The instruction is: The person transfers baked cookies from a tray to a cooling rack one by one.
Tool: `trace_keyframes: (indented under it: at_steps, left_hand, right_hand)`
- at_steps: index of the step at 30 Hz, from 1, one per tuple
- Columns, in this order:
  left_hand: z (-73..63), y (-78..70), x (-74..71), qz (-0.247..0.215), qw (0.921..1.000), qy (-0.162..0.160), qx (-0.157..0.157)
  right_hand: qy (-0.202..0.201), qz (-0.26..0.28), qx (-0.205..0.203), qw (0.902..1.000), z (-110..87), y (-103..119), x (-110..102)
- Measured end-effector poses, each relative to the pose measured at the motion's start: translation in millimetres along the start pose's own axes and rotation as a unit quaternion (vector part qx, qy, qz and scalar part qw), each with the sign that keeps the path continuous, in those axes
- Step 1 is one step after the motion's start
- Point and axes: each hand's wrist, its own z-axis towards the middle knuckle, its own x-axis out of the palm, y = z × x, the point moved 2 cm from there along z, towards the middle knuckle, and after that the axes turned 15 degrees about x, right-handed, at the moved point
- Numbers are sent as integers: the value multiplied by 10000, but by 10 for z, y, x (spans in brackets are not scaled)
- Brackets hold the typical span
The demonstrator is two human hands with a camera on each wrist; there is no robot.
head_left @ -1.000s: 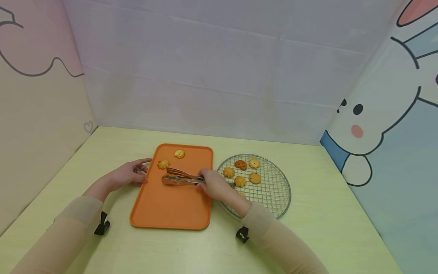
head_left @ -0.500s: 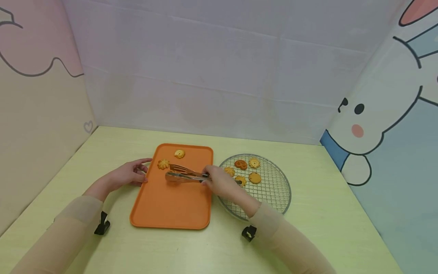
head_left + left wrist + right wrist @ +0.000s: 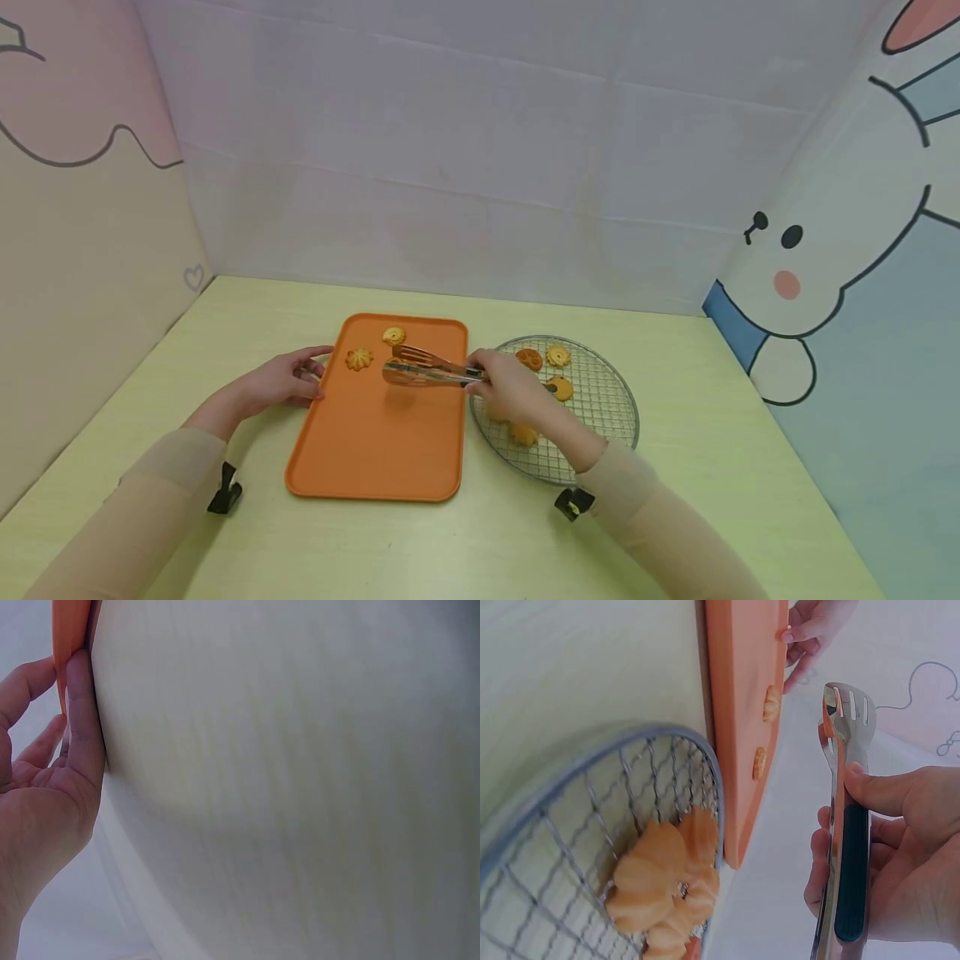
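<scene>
My left hand (image 3: 281, 383) holds the left rim of an orange tray (image 3: 375, 450), thumb and fingers at its edge in the left wrist view. On the tray lie a flower-shaped cookie (image 3: 359, 359) and a ring-shaped cookie (image 3: 393, 336). Over the tray's right side, my right hand (image 3: 517, 390) grips metal serving tongs (image 3: 431, 368) with dark handle pads. The tongs point left, their heads above the tray and close together in the right wrist view (image 3: 847, 712). I cannot tell whether anything is between them.
Right of the tray stands a round wire rack (image 3: 600, 417). It bears a pretzel-shaped cookie (image 3: 529, 359), a ring cookie (image 3: 558, 356), a round cookie (image 3: 561, 388) and flower-shaped cookies (image 3: 524, 435), partly hidden by my right hand. Walls (image 3: 450, 167) enclose the table's back and sides.
My right hand and the tongs have moved right and a little farther back, from the tray's middle toward the rack. The left hand and tray have stayed in place.
</scene>
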Motion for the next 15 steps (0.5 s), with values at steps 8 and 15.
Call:
trace_keyframes:
  at_steps: [8,15]
  left_hand:
    - [4,26,-7,-35,10000,13,5]
    - [0,16,-2,-40,10000,20,22]
  right_hand:
    - [-142,34,64,9999,-108,-47,-188]
    - [-199,144,44,9997,-234,-114,-344]
